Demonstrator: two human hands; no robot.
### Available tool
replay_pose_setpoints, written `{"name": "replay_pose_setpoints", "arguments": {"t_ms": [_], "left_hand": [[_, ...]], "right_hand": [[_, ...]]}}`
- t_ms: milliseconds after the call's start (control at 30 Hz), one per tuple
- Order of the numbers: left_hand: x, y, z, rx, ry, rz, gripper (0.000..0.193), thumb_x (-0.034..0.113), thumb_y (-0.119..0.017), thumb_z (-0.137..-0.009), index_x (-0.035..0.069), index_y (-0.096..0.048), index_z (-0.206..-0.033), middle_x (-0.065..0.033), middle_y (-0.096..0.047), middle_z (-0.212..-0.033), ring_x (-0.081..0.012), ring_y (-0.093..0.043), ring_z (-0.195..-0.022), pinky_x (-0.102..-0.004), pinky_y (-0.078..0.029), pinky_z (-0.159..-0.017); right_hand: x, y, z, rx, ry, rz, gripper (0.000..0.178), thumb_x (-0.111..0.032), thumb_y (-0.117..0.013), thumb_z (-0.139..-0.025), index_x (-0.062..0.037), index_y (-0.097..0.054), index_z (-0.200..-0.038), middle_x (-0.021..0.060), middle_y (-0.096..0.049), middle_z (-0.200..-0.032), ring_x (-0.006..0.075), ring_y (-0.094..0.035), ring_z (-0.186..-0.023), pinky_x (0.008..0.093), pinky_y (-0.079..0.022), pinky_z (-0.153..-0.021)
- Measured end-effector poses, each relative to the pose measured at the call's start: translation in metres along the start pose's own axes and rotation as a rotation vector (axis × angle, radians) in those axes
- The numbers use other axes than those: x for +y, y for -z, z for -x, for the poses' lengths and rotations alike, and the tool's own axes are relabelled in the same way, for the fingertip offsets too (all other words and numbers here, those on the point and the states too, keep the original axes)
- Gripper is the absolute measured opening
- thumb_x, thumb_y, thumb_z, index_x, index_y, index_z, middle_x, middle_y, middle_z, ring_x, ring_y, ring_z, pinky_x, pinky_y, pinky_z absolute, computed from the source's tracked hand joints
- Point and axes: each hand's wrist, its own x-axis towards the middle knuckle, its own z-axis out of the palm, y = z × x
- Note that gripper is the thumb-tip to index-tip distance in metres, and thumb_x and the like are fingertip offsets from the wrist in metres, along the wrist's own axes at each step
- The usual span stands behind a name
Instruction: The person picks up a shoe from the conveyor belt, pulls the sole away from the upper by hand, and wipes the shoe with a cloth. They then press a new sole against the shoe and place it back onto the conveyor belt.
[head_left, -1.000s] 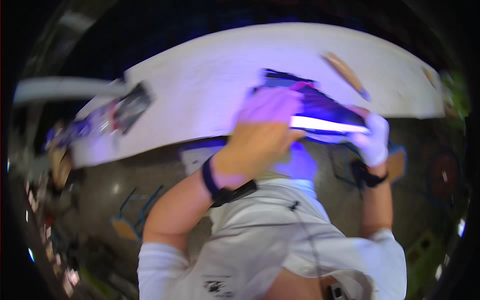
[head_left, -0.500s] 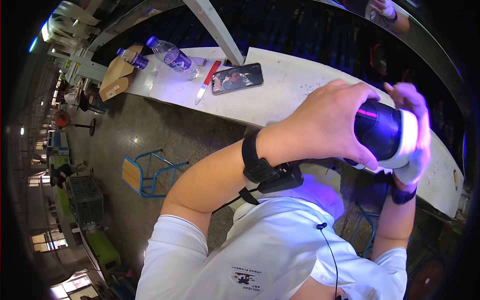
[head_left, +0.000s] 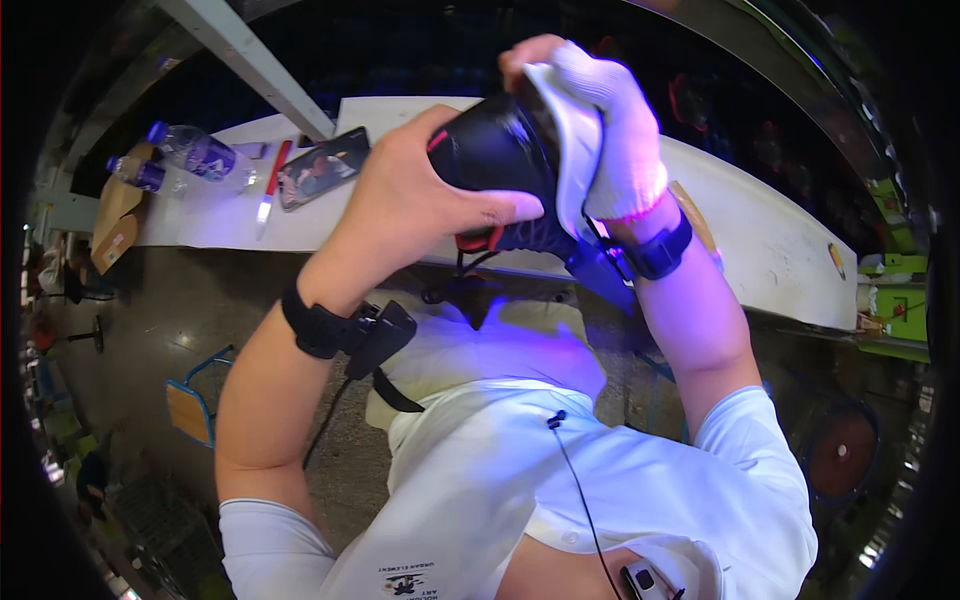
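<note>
A black shoe with dark laces, a red patch and a white sole is held tilted above the white bench. My left hand, bare, wraps around the black upper from the left, thumb along its near side. Against the sole on the right, my right hand wears a white glove that leaves some fingertips bare. Its fingers curl over the far end of the shoe, partly hidden behind the sole. Each wrist carries a black strap with a small box.
On the left of the white bench lie a phone, a red-handled knife, two purple-labelled bottles and a piece of cardboard. A pale post rises beside the phone. Below left stands a blue-framed stool.
My view has swung right, so the bench items sit further left. Both hands have tipped the shoe, bringing its laces and red patch into sight, still held.
</note>
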Motion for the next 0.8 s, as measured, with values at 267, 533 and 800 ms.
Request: {"name": "replay_pose_setpoints", "arguments": {"t_ms": [267, 533, 800], "left_hand": [[0.061, -0.042, -0.033, -0.037, 0.002, -0.347, 0.065, 0.037, -0.101, -0.064, -0.001, -0.069, -0.106, -0.0136, -0.075, -0.09, -0.0207, -0.075, -0.079, -0.0347, -0.059, -0.076], [0.085, -0.087, -0.003, -0.206, -0.421, -0.619, 0.077, 0.057, -0.095, -0.068, 0.001, -0.064, -0.111, -0.0126, -0.07, -0.079, -0.0302, -0.073, -0.066, -0.0401, -0.057, -0.057], [0.067, -0.05, 0.009, -0.488, -0.788, -0.65, 0.061, 0.055, -0.084, -0.083, 0.006, -0.07, -0.116, -0.0164, -0.071, -0.103, -0.0292, -0.074, -0.094, -0.0399, -0.06, -0.072]], "right_hand": [[-0.04, 0.042, 0.028, -0.017, 0.093, 0.237, 0.044, -0.04, -0.061, -0.097, -0.0006, -0.063, -0.115, 0.0098, -0.06, -0.119, 0.0163, -0.06, -0.109, 0.0289, -0.049, -0.098], [-0.058, 0.056, 0.103, 0.035, 0.133, 0.225, 0.088, -0.051, -0.068, -0.08, 0.0063, -0.051, -0.145, 0.0228, -0.056, -0.14, 0.0286, -0.052, -0.13, 0.0399, -0.039, -0.114], [-0.062, 0.036, 0.164, -0.217, 0.353, 1.04, 0.065, -0.039, -0.069, -0.097, 0.006, -0.056, -0.143, 0.0315, -0.06, -0.145, 0.0483, -0.055, -0.142, 0.0563, -0.04, -0.12]]}}
